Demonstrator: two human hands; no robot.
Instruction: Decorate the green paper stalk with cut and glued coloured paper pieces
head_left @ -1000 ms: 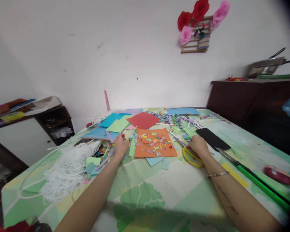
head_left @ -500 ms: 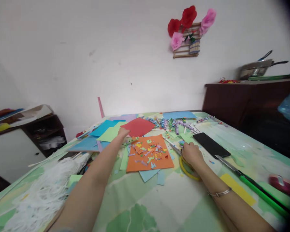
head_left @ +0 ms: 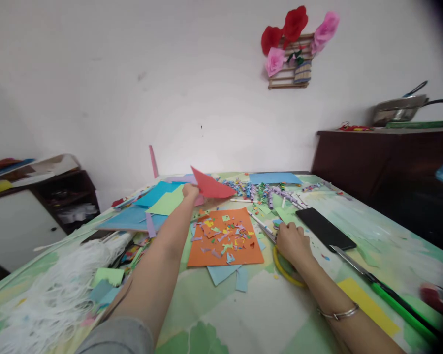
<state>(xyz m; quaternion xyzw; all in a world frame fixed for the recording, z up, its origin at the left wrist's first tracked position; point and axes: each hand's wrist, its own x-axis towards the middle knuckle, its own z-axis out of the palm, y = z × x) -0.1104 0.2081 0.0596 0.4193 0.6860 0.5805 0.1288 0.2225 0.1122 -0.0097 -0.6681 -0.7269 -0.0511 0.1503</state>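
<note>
- Red paper sheet [head_left: 212, 188] tilted above far tabletop [head_left: 258, 305], pinched by left hand [head_left: 189, 190]; probably lifting step.
- Right hand [head_left: 293, 241] covered yellow-handled scissors [head_left: 279, 268]; grip unclear.
- Next move likely called for steady pinch.

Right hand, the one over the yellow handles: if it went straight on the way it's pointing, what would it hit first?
Probably the small blue paper scrap just past the fingers of the right hand. Depth is unclear there, so they may already touch.
</note>
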